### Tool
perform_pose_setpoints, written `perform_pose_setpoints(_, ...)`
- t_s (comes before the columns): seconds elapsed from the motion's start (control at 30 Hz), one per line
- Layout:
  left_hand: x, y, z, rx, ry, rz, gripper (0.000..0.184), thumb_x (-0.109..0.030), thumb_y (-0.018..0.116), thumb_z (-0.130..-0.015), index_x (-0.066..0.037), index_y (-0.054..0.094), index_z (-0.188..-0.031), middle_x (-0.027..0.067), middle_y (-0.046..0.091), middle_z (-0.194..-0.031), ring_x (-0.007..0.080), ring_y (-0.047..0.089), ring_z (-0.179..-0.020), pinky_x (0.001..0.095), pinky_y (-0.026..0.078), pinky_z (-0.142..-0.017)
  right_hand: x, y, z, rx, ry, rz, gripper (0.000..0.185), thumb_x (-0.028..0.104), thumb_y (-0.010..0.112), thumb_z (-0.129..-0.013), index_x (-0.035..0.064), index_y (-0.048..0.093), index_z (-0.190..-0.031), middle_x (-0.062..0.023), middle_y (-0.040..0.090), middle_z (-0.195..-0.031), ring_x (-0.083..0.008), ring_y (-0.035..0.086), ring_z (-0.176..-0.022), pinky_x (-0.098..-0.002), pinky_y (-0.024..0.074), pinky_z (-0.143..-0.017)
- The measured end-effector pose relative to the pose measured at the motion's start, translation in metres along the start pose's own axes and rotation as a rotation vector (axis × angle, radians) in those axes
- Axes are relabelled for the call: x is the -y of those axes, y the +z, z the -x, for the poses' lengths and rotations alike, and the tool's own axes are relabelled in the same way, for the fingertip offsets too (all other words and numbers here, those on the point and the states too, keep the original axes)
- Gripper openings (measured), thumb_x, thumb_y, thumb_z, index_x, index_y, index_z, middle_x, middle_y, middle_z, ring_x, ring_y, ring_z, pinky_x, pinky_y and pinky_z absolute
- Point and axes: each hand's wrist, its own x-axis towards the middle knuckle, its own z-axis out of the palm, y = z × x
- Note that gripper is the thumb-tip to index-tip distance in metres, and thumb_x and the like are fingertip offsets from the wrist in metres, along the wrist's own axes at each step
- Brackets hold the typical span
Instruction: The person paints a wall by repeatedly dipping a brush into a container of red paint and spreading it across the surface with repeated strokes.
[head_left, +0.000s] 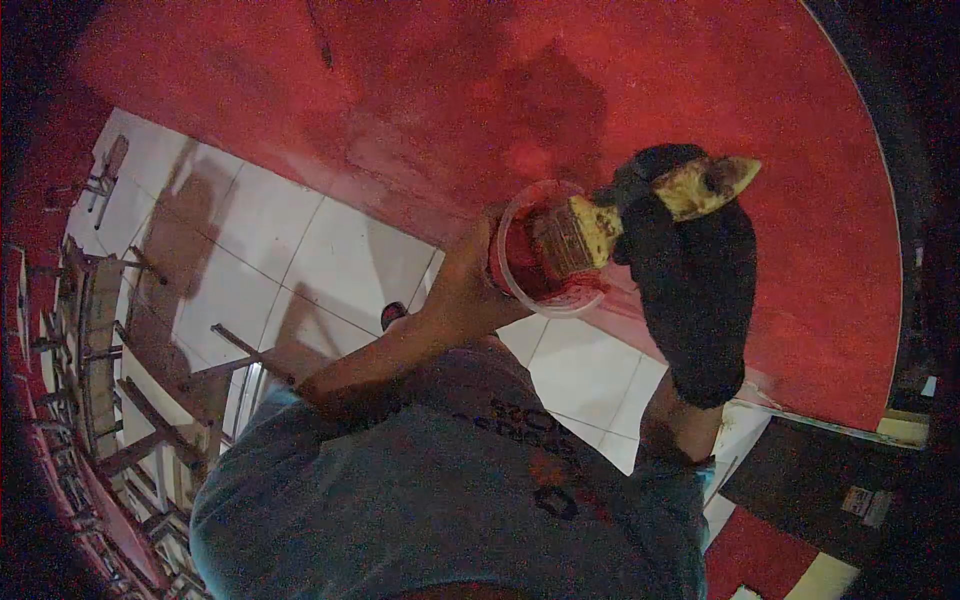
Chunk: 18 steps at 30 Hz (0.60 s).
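Cup of red liquid and brush held before red wall

Far left: stacked wooden furniture (pixel 100 350), its individual pieces hard to separate in the dark, distorted margin. Next, white tiled floor (pixel 265 235), shadowed, meets a red wall (pixel 720 70) of uneven tone that spans the upper view. Centre: the bare left hand (pixel 475 272) is curled around a clear cup (pixel 506 228); most of its fingers are hidden behind the cup. Red liquid (pixel 518 258) is inside. A yellow-handled brush (pixel 601 228) has its bristles at the cup's mouth; liquid contact cannot be confirmed. The black-gloved right hand (pixel 690 255) is closed on the handle. Far right: a dark panel (pixel 800 480), its label (pixel 866 505) illegible.
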Motion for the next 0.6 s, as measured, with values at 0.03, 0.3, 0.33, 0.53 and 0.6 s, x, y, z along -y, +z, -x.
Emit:
perform_pose_setpoints(0.03, -0.001, 0.000, -0.001, 0.044, 0.059, 0.000, 0.084, -0.001, 0.076, -0.059, -0.005, 0.028, -0.128, 0.0102, 0.040, -0.126, 0.0218, 0.043, -0.114, 0.0373, 0.036, -0.098, -0.001, 0.000, 0.000, -0.005, 0.000, -0.041, 0.015, 0.016, 0.052, -0.082, 0.0026, 0.055, -0.090, -0.0070, 0.061, -0.075, -0.0112, 0.056, -0.060, -0.0254, 0.0449, -0.054)
perform_pose_setpoints(0.3, 0.019, -0.014, 0.002, -0.016, 0.033, -0.299, 0.082, -0.003, 0.076, -0.059, -0.005, 0.030, -0.127, 0.0112, 0.042, -0.125, 0.0219, 0.044, -0.113, 0.0360, 0.037, -0.097, -0.002, -0.003, -0.001, -0.013, 0.030, -0.052, 0.014, 0.014, 0.053, -0.082, 0.0028, 0.054, -0.089, -0.0069, 0.060, -0.074, -0.0096, 0.055, -0.060, -0.0236, 0.0441, -0.053)
perform_pose_setpoints(0.33, 0.022, -0.015, 0.002, -0.015, -0.006, -0.208, 0.081, -0.004, 0.076, -0.060, -0.005, 0.031, -0.126, 0.0114, 0.042, -0.124, 0.0220, 0.044, -0.113, 0.0360, 0.038, -0.097, -0.001, -0.003, -0.002, -0.008, 0.051, -0.043, 0.013, 0.015, 0.053, -0.082, 0.0031, 0.054, -0.089, -0.0069, 0.060, -0.073, -0.0093, 0.055, -0.060, -0.0233, 0.0438, -0.053)
perform_pose_setpoints(0.53, 0.039, -0.016, -0.006, -0.058, -0.142, -0.008, 0.072, -0.003, 0.071, -0.067, -0.004, 0.030, -0.126, 0.0118, 0.042, -0.124, 0.0227, 0.045, -0.112, 0.0381, 0.039, -0.096, -0.007, -0.004, -0.003, -0.019, 0.008, -0.013, 0.013, 0.016, 0.054, -0.083, 0.0038, 0.054, -0.089, -0.0054, 0.060, -0.073, -0.0089, 0.053, -0.056, -0.0232, 0.0424, -0.050)
perform_pose_setpoints(0.6, 0.034, -0.016, -0.004, -0.030, -0.109, -0.074, 0.075, -0.004, 0.072, -0.065, -0.004, 0.030, -0.126, 0.0122, 0.041, -0.124, 0.0224, 0.045, -0.112, 0.0381, 0.039, -0.095, -0.007, -0.004, -0.004, -0.026, 0.018, -0.035, 0.014, 0.016, 0.053, -0.083, 0.0039, 0.054, -0.089, -0.0053, 0.060, -0.073, -0.0091, 0.052, -0.055, -0.0232, 0.0415, -0.049)
